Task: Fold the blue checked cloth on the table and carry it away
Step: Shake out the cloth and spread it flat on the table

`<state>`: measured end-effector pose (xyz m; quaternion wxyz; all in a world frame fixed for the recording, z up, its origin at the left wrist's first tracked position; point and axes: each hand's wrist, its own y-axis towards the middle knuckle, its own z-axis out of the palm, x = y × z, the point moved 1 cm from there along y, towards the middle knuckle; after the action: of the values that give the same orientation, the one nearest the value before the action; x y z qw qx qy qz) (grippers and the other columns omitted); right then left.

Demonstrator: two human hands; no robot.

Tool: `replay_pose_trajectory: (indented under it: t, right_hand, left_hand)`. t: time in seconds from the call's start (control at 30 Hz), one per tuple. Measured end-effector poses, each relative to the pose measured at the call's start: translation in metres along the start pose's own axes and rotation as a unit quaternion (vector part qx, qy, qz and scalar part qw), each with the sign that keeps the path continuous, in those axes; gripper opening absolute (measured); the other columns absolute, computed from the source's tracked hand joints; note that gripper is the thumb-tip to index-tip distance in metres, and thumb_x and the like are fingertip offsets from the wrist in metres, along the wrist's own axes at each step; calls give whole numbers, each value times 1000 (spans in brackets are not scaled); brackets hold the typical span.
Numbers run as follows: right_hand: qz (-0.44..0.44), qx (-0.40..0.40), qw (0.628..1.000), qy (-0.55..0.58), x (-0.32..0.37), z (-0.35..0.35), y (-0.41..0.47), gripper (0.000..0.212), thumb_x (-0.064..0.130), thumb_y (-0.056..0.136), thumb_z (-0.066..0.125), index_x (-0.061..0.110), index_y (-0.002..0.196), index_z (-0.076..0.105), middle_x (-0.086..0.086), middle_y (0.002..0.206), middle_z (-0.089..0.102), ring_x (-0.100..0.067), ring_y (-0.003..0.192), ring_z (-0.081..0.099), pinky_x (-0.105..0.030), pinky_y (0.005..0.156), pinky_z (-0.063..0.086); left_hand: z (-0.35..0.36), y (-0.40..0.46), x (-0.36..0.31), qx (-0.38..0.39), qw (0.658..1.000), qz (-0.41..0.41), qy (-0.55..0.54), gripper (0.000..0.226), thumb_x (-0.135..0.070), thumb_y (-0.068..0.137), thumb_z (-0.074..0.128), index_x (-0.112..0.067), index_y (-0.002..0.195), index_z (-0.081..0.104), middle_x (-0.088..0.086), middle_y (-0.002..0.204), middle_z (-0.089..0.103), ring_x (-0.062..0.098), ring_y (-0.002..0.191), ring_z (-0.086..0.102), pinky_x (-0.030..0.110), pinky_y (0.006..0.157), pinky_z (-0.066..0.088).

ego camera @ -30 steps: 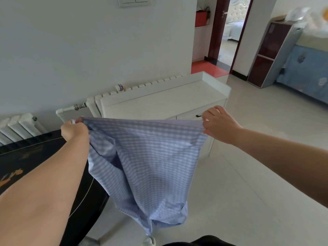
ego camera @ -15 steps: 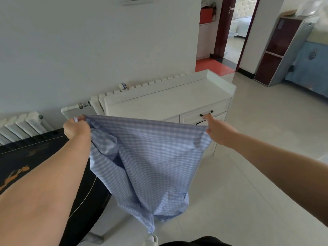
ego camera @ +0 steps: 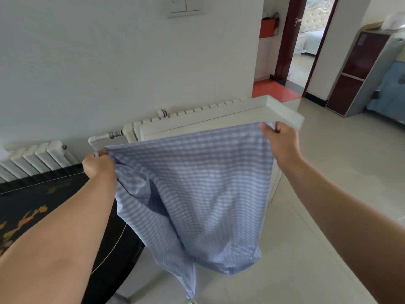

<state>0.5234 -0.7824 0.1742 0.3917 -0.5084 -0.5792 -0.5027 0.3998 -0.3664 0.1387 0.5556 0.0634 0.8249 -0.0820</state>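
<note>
Head view — surroundings. A white cabinet [ego camera: 219, 126] stands against the wall directly behind the blue checked cloth [ego camera: 197, 189], which hides most of the cabinet's front. White radiators [ego camera: 32, 156] run along the wall at left and behind the cabinet. A black table [ego camera: 32, 205] with gold markings sits at lower left, under the left forearm. A light switch plate [ego camera: 185, 6] is on the wall above. At upper right, a doorway with a dark red frame [ego camera: 287, 40]; further right, a dark red and grey cupboard [ego camera: 359, 69].

Hands. Both arms are extended fwd. Left hand [ego camera: 98, 165] is clenched around the cloth's upper left corner, fabric bunched at the fist. Right hand [ego camera: 282, 143] grasps the upper right corner, thumb and fingers curled over the edge; it sits higher than the left.

Cloth. Held in the air in front of the person, clear of the table, approx. between table and cabinet. Top edge is stretched between the hands and slopes up toward the right. The rest hangs down — long axis roughly vertical — narrowing to a point near the bottom edge of the view. Folds gather on the left side. Pattern is motion-blurred.
</note>
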Motion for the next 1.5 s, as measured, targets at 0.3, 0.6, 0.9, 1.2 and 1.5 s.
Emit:
replay_pose_trajectory:
  t: [0.3,0.6,0.9,1.2,1.5]
  right_hand:
    - [-109,16,992,-61,35,16,14,42,19,97,52,18,63,27,0,59,23,-2,42,24,-14,41,21]
    - [-98,-77,991,-39,41,13,26,43,23,96,50,21,63,24,5,62,27,-5,54,24,-16,48,24]
    - [6,-95,993,-65,13,5,19,43,27,95,51,20,62,25,2,60,28,-11,52,27,-20,45,28]
    - [105,-85,981,-143,8,15,21,30,21,93,42,17,64,36,1,61,36,-14,53,35,-26,51,29]
    - [160,-112,981,-22,-6,46,-42,14,10,91,41,17,82,49,0,68,43,-11,51,36,-21,43,30]
  left_hand:
    - [-6,6,-2,2,1000,-5,-9,32,-25,98,49,-5,72,51,-3,77,52,16,96,49,25,80,36]
    - [11,12,-21,-5,995,54,-89,29,-23,97,48,-12,71,55,-1,72,57,13,83,52,24,72,42]
    - [19,22,-20,80,994,62,50,32,-33,93,50,-3,88,60,20,99,61,37,100,61,39,82,49]
    - [41,10,-40,186,981,14,54,48,-32,93,57,-3,131,53,15,135,55,32,123,55,36,93,47]
    - [76,-55,-88,251,963,100,-7,48,-42,91,59,-2,118,63,16,124,63,32,117,58,33,94,46]
